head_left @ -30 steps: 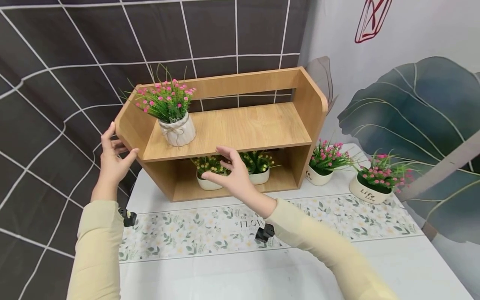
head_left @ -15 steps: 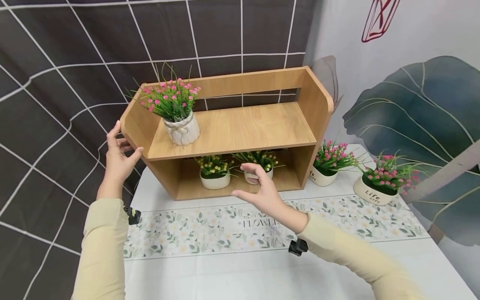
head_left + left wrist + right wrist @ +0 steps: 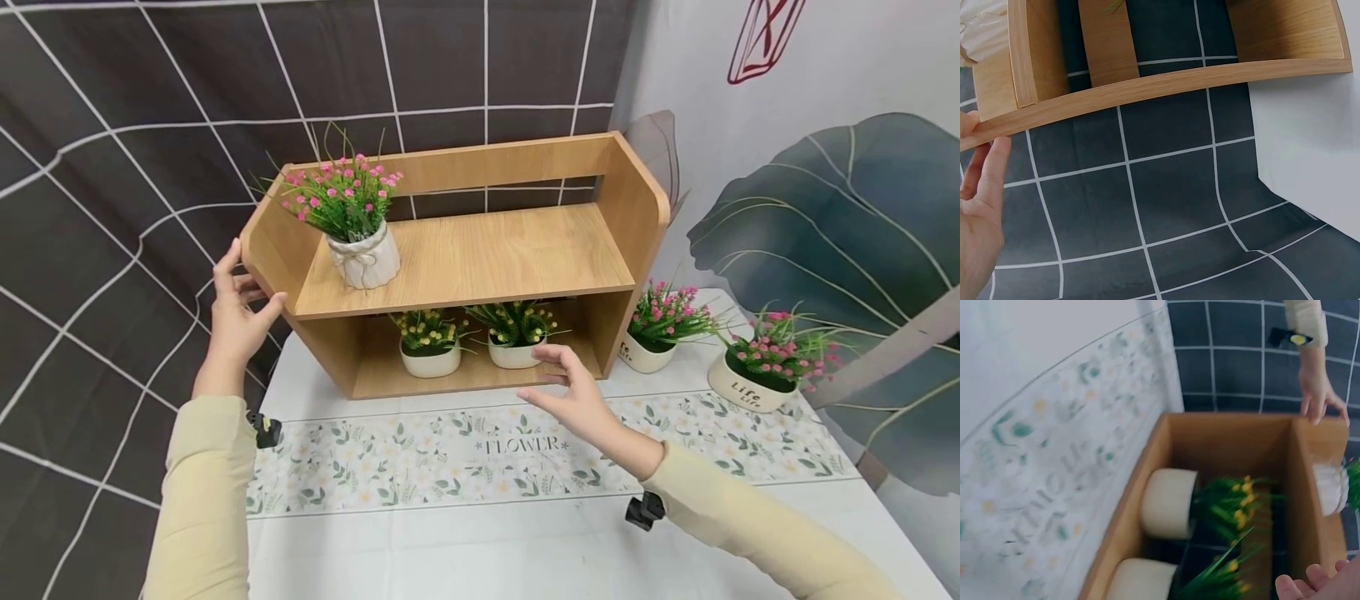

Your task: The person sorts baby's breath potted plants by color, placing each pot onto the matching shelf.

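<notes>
A two-tier wooden shelf (image 3: 480, 250) stands on the table against the dark wall. My left hand (image 3: 236, 321) grips the front edge of its left side panel; in the left wrist view the fingers (image 3: 991, 175) lie on the panel's outer side. A white pot with pink flowers (image 3: 365, 258) sits at the left of the upper board. Two white pots with yellow flowers, a left one (image 3: 430, 360) and a right one (image 3: 513, 354), stand on the lower level. My right hand (image 3: 577, 398) hovers in front of the right one, fingers loosely bent, holding nothing.
Two oval pots with pink flowers, a nearer one (image 3: 750, 383) marked "Life" and another (image 3: 647, 354) beside the shelf, stand on the table's right. A floral table runner (image 3: 375, 462) crosses in front of the shelf. Dark gridded cloth (image 3: 82, 350) hangs at left.
My right hand has moved right and lower, away from the shelf's middle, uncovering the yellow-flowered pots. My left hand stays on the side panel. The head view has shifted slightly.
</notes>
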The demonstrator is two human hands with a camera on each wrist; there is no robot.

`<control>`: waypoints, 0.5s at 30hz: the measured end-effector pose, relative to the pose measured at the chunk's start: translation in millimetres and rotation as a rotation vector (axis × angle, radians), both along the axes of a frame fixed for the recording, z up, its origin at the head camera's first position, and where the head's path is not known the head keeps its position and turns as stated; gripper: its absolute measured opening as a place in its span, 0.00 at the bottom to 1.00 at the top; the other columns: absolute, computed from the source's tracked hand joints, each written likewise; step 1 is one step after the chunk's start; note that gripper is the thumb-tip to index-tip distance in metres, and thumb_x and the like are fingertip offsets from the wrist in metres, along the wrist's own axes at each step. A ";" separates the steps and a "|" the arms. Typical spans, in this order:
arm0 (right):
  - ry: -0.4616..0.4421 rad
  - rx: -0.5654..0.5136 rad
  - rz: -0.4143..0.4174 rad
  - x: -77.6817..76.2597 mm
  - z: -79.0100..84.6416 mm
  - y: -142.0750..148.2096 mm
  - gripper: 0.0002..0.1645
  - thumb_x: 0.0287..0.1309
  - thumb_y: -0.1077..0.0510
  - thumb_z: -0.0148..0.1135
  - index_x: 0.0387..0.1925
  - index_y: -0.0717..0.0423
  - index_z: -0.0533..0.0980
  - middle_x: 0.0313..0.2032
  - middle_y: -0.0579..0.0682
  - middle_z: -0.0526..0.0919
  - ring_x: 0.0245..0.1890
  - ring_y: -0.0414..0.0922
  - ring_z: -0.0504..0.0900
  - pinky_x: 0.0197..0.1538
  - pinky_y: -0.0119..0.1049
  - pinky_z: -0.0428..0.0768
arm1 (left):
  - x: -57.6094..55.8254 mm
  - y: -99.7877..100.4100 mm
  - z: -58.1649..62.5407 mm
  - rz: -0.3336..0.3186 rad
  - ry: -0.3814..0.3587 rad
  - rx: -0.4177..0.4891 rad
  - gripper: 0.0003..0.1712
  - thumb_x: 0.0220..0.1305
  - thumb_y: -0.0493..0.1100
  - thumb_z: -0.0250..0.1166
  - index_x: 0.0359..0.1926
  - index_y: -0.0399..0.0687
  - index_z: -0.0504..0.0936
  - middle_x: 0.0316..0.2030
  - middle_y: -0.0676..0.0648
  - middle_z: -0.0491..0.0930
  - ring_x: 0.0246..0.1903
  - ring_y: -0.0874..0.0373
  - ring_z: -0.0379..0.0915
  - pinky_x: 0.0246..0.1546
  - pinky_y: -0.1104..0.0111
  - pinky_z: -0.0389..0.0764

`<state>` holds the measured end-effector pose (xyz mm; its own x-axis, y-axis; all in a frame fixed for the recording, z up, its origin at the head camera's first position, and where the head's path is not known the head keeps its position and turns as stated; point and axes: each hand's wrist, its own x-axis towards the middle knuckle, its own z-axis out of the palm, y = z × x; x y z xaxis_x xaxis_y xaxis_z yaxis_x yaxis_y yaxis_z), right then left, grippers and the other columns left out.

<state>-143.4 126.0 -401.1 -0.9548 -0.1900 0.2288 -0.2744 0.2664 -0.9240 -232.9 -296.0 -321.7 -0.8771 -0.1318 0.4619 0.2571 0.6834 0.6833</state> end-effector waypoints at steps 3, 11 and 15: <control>-0.025 0.017 -0.029 0.6 -8.9 12.1 0.32 0.53 0.65 0.67 0.58 0.65 0.64 0.58 0.61 0.70 0.61 0.57 0.67 0.60 0.55 0.69 | 0.3 -0.4 0.4 0.002 -0.010 0.004 0.47 0.59 0.27 0.60 0.72 0.52 0.45 0.55 0.29 0.71 0.51 0.35 0.72 0.53 0.60 0.76; -0.118 0.105 -0.137 1.1 -35.9 49.2 0.34 0.56 0.60 0.65 0.60 0.68 0.62 0.59 0.64 0.68 0.61 0.59 0.65 0.61 0.55 0.68 | 1.3 -0.3 0.1 0.011 -0.018 0.010 0.47 0.59 0.28 0.60 0.72 0.53 0.45 0.55 0.29 0.71 0.52 0.35 0.71 0.39 0.81 0.67; -0.151 0.142 -0.198 -0.3 -47.6 69.1 0.35 0.59 0.58 0.64 0.62 0.70 0.60 0.60 0.66 0.66 0.63 0.61 0.63 0.61 0.56 0.67 | 0.6 -0.5 -0.3 0.011 -0.015 0.013 0.47 0.59 0.28 0.60 0.72 0.52 0.45 0.55 0.30 0.71 0.51 0.35 0.72 0.40 0.81 0.68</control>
